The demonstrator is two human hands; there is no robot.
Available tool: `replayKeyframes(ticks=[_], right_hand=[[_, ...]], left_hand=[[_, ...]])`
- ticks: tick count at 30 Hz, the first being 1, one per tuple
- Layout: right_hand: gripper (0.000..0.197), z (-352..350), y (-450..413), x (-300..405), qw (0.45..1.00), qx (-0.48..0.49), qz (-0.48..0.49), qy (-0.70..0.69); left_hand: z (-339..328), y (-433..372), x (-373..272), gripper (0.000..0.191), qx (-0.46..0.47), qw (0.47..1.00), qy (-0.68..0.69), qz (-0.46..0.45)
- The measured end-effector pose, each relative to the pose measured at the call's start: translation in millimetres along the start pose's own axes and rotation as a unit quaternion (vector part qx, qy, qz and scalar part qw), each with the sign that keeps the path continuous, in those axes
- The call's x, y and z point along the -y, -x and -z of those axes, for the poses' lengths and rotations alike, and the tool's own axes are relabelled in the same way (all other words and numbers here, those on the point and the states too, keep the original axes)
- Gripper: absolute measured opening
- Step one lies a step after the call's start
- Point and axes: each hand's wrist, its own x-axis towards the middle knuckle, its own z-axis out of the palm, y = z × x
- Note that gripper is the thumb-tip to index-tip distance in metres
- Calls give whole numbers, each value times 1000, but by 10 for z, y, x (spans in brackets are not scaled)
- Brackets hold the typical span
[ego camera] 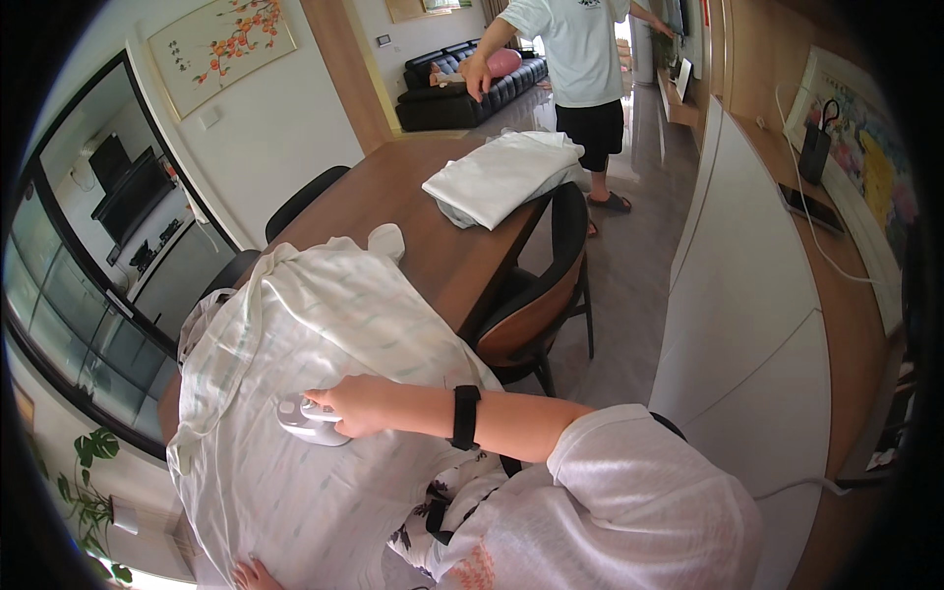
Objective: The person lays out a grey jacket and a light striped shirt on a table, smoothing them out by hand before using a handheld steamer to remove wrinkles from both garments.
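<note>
My right hand (361,405) is wrapped around a small white handheld appliance (313,428), perhaps a mini iron or a fabric shaver. Its base rests on a pale garment (317,310) with faint green marks, spread in loose folds over the near end of a wooden table (442,273). At the bottom edge of the picture, my left hand (254,574) touches the garment's near left side. Most of that hand is cut off, so its grip is unclear.
Folded white cloth (509,177) lies at the table's far end. A black and brown chair (546,287) stands against the right side. Beyond it is another person (586,59) with arms out. A phone (811,208) and a cable lie on the right-hand ledge. A plant (85,479) stands left.
</note>
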Motion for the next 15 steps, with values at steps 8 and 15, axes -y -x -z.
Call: replayKeyframes(ticks=[8, 15], right_hand=[[66, -195, 42, -75, 998, -14, 21, -57], [71, -161, 102, 104, 974, 160, 70, -146]], left_hand=[[-385, -171, -92, 56, -114, 990, 58, -58], [-235, 11, -811, 41, -96, 907, 314, -265]])
